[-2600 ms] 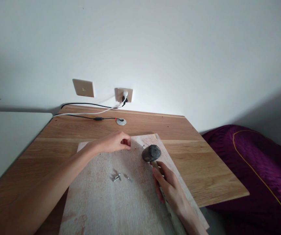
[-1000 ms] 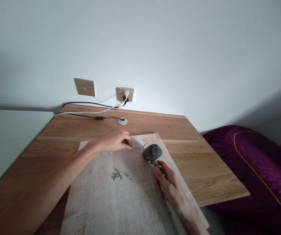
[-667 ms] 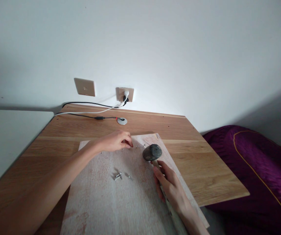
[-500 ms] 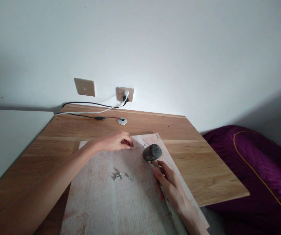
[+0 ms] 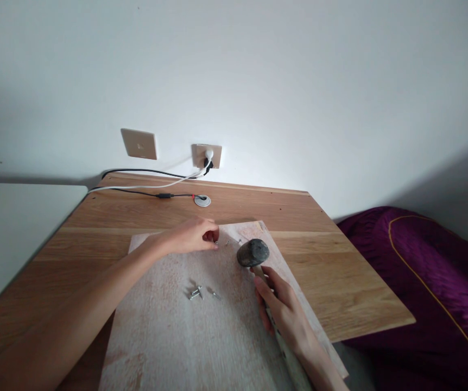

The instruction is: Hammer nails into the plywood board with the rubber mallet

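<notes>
At the far part of a pale whitish board (image 5: 158, 326), my left hand (image 5: 195, 234) is closed in a pinch. A small silvery screw (image 5: 216, 243) shows at its fingertips, mostly hidden by them. Just right of it, a screw (image 5: 227, 242) and another screw (image 5: 239, 240) stand in the board. My right hand (image 5: 283, 298) wraps round the handle of a mallet (image 5: 253, 253), close below its dark, rounded head. That head hovers over the board's right side, near the standing screws. A little pile of loose screws (image 5: 196, 292) and one separate screw (image 5: 214, 294) lie mid-board.
Under the board is a wooden desk (image 5: 352, 288). White and black cables (image 5: 144, 187) run along its back to a wall socket (image 5: 206, 156), beside a round cable grommet (image 5: 202, 201). Purple fabric (image 5: 384, 244) bulges at the right; a white panel (image 5: 18, 233) borders the left.
My left fingers have drawn closer together, and the screw's shiny end now shows at their tips. My right hand and the mallet have hardly moved.
</notes>
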### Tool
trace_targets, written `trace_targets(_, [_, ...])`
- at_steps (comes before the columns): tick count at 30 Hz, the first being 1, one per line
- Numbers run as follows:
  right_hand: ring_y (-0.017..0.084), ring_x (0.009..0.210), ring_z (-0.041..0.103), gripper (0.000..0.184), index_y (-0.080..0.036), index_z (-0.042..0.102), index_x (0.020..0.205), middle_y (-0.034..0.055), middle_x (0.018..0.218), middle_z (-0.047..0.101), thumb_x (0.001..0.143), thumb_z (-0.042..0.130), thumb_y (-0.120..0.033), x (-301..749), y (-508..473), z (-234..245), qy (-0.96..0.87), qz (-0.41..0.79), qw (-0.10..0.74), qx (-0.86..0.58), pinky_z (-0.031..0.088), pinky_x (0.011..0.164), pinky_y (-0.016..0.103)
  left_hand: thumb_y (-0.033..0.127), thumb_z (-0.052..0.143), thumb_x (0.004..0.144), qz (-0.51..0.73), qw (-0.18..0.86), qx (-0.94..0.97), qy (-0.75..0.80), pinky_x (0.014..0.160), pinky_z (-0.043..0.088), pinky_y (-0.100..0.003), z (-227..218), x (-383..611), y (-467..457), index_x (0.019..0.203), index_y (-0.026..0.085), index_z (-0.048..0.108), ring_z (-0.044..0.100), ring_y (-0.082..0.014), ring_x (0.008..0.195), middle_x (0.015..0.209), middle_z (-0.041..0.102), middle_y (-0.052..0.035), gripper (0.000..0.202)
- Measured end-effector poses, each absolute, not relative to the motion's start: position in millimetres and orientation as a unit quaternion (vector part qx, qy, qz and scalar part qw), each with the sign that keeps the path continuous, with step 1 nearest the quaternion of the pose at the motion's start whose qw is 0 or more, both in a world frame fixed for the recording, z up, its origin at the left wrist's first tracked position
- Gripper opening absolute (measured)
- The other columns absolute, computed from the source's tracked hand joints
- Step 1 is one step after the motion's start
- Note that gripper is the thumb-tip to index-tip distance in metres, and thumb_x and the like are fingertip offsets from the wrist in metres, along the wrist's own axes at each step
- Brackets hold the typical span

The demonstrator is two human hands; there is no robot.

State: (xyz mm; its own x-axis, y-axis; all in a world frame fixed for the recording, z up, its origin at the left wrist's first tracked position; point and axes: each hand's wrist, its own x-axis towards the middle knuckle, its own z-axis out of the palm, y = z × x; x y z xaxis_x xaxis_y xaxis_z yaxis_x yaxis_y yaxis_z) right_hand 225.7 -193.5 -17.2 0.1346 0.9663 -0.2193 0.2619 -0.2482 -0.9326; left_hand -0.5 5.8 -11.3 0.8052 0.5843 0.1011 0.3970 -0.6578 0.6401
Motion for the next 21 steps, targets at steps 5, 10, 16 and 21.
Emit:
trace_targets(5, [0.011, 0.036, 0.044, 0.051, -0.024, 0.06, 0.1, -0.0069, 0.059, 0.05, 0.096, 0.06, -0.075, 225.8, -193.5, -17.1, -0.475, 0.456, 0.389, -0.644, 0.031, 0.034, 0.023, 0.022, 0.078, 0.087, 0.151, 0.304, 0.903, 0.263, 0.07, 0.039, -0.028, -10.4, -0.8, 5.7, 0.079, 0.017, 0.07, 0.06, -0.0143, 0.072, 0.08, 0.065, -0.0007, 0.012])
trace_targets(10, [0.011, 0.036, 0.044, 0.052, -0.023, 0.06, 0.101, -0.0072, 0.06, 0.049, 0.096, 0.059, -0.074, 226.5, -193.1, -15.1, -0.483, 0.457, 0.382, -0.643, 0.032, 0.035, 0.023, 0.018, 0.076, 0.086, 0.152, 0.304, 0.904, 0.26, 0.069, 0.039, -0.028, -10.8, 0.0, 5.6, 0.078, 0.017, 0.072, 0.061, -0.0141, 0.071, 0.078, 0.065, 0.0, 0.009])
trace_targets(16, [0.011, 0.036, 0.044, 0.049, -0.024, 0.058, 0.096, -0.0073, 0.059, 0.048, 0.097, 0.059, -0.073, 225.7, -193.1, -16.2, -0.484, 0.452, 0.387, -0.642, 0.032, 0.034, 0.023, 0.016, 0.074, 0.086, 0.145, 0.303, 0.905, 0.26, 0.069, 0.04, -0.028, -10.2, -0.5, 5.1, 0.081, 0.017, 0.075, 0.062, -0.014, 0.071, 0.079, 0.067, -0.0008, 0.005])
trace_targets(21, [0.01, 0.035, 0.045, 0.05, -0.024, 0.057, 0.094, -0.0073, 0.059, 0.049, 0.097, 0.06, -0.074, 226.2, -192.9, -17.6, -0.482, 0.455, 0.385, -0.642, 0.032, 0.033, 0.023, 0.021, 0.077, 0.084, 0.151, 0.313, 0.9, 0.261, 0.069, 0.042, -0.028, -10.9, -0.9, 5.3, 0.082, 0.017, 0.075, 0.063, -0.0153, 0.073, 0.081, 0.068, -0.0013, 0.005])
